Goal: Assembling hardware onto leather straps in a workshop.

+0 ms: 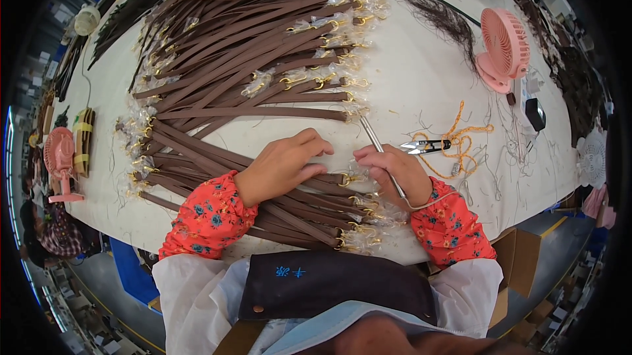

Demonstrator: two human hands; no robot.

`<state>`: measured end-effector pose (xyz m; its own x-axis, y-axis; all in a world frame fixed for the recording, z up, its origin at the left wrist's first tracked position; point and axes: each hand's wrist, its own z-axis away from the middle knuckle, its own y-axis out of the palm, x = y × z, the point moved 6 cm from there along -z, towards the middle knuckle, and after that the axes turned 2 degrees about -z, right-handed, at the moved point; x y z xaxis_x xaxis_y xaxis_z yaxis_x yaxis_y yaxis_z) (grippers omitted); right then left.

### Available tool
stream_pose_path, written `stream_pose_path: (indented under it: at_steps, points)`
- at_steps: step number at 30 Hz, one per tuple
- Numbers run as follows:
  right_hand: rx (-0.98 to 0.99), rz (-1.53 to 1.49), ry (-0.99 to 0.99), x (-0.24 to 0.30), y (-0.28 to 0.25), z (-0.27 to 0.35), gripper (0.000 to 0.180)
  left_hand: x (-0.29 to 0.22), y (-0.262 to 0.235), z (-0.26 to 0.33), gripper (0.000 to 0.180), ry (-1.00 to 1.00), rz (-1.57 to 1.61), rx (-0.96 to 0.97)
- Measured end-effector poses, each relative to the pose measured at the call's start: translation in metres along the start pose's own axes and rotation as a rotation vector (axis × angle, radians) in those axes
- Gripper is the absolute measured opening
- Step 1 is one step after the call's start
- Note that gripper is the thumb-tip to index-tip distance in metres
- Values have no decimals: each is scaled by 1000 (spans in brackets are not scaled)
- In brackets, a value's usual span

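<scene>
Covering a white worktable (421, 85), brown straps (250, 46) lie heaped.

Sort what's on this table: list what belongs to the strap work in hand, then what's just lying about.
In use:
- left hand pressing on the brown straps
- right hand holding a thin metal tool at a gold clasp

Lying about:
- pink fan
- snips
- orange cord

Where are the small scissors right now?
In the head view, the scissors lie on the table to the person's right, just beyond the right hand, beside the orange cord and below the pink fan.
</scene>
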<state>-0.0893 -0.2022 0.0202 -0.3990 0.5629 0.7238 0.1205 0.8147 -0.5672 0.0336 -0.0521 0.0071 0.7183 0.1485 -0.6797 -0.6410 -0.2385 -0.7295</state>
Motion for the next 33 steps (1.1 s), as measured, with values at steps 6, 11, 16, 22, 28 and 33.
stream_pose_path:
  at_steps: [6,11,16,22,28,33]
  points:
    - [6,27,-60,3,2,1,22,-4,-3,-1,36,-31,0,126]
    - [3,57,-90,3,2,1,20,-7,-2,-2,32,14,-50,91]
    - [-89,192,-55,-1,-11,5,25,-10,2,-12,18,103,-42,-81]
    - [-157,95,-81,2,-18,2,32,-19,-7,-10,28,115,-162,-179]
    - [-79,-299,189,-5,-5,9,31,-7,-3,-4,33,-52,112,54]
    - [-209,-641,288,-11,-2,15,28,-13,1,-7,31,-45,29,36]
